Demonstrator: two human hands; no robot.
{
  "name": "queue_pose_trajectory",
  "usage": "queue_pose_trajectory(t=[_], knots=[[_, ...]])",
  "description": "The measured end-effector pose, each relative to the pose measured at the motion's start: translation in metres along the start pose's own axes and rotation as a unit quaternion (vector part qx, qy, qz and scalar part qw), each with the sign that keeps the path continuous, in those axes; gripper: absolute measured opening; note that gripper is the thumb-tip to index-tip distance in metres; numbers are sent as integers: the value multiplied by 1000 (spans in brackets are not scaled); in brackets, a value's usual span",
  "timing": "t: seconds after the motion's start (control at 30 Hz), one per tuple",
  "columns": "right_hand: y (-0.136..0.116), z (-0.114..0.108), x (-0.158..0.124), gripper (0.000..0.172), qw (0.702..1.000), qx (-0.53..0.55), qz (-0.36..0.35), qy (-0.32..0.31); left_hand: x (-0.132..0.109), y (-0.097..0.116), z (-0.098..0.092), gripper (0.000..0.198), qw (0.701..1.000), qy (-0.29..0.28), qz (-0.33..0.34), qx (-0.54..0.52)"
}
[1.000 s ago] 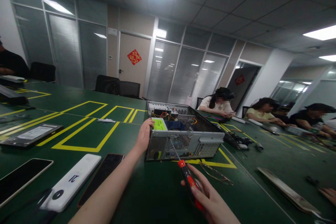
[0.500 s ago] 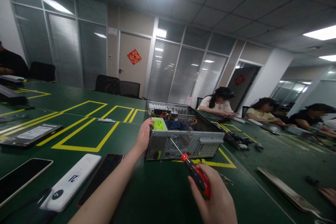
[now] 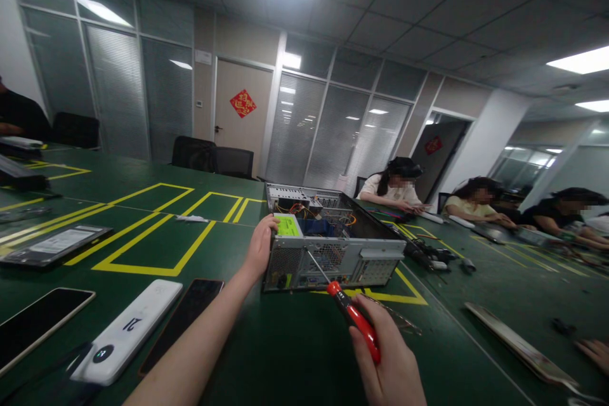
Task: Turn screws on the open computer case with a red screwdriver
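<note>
An open computer case (image 3: 375, 269) lies on the table with its rear panel facing me. A power supply with a bright green label (image 3: 288, 226) sits in its near left corner, and wires and boards show inside. My left hand (image 3: 261, 246) grips the case's left edge beside that label, fingertips over the top rim. In my right hand (image 3: 390, 355) is a screwdriver (image 3: 356, 317) with a red and black handle. Its thin shaft slants up and left, the tip against the rear panel near the perforated grille. Whether a screw sits under the tip is too small to tell.
Left of my forearm lie a dark phone (image 3: 183, 323), a white power bank (image 3: 130, 330), another phone (image 3: 42, 323) and a hard drive (image 3: 59, 244). A long flat object (image 3: 518, 339) and dark cables (image 3: 431, 254) lie to the right. Several people sit along the table.
The screwdriver handle has turned about its axis, now showing more red. My right fingers have shifted round it. The case and my left hand stay put.
</note>
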State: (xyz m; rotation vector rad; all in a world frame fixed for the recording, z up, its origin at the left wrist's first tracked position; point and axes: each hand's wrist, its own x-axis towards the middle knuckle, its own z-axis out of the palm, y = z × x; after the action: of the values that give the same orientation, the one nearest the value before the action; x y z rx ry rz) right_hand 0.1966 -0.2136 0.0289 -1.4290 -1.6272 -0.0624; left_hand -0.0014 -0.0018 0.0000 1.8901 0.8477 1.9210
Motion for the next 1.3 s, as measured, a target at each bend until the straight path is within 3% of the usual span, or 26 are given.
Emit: queue_pose_trajectory(t=[0.07, 0.23, 0.33, 0.57, 0.63, 0.83, 0.97, 1.3], knots=[[0, 0, 0, 29, 1000, 14, 11, 18, 0, -1, 0, 42, 1000, -1, -1, -1], [5, 3, 0, 43, 991, -8, -132, 24, 0, -2, 0, 41, 1000, -6, -3, 1], [5, 5, -1, 39, 991, -1, -132, 9, 0, -2, 0, 40, 1000, -3, -1, 3], [7, 9, -16, 41, 976, 48, -175, 122, 0, -2, 0, 39, 1000, -8, 0, -1], [8, 14, -20, 43, 968, 35, -224, 106, 0, -3, 1, 39, 1000, -5, 2, -2], [12, 42, -21, 36, 932, 7, -362, -20, 0, -5, 1, 40, 1000, 6, 6, -5], [15, 53, -22, 34, 934, -7, -355, -36, 0, -3, 1, 40, 1000, 6, 8, -7], [18, 55, -21, 35, 942, -11, -326, -75, 0, -1, 0, 40, 1000, 3, 7, -2]])
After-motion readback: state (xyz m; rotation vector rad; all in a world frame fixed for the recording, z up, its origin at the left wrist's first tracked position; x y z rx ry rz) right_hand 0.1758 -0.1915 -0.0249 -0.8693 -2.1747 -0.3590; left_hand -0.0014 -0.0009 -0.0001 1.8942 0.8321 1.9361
